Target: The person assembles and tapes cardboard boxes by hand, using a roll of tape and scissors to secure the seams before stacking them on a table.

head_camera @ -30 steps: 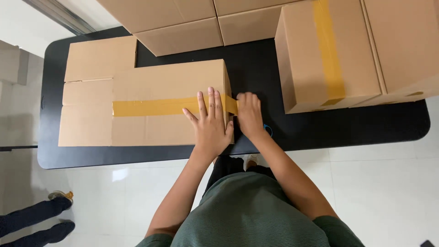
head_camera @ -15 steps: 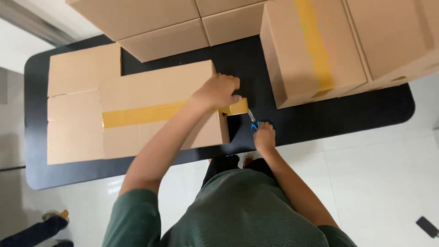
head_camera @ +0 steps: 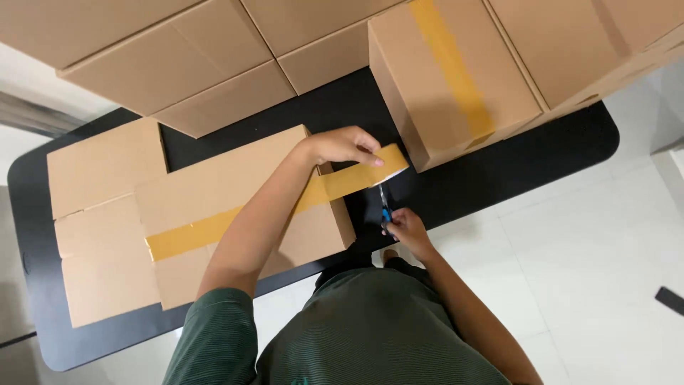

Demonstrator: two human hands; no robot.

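Note:
A cardboard box lies on its side on a black table, with a strip of tan tape along its seam. My left hand is shut on the tape's free end, holding it stretched past the box's right edge. My right hand grips blue-handled scissors, whose blades point up at the stretched tape just below my left hand. The box's open flaps spread out to the left.
A taped, closed cardboard box stands to the right of my hands. Several more boxes are stacked along the table's far side. A white tiled floor lies at the right, with a small dark object on it.
My left hand left the box top and lifted the tape end to the right. My right hand dropped to the table edge and brought the scissors up to the tape.

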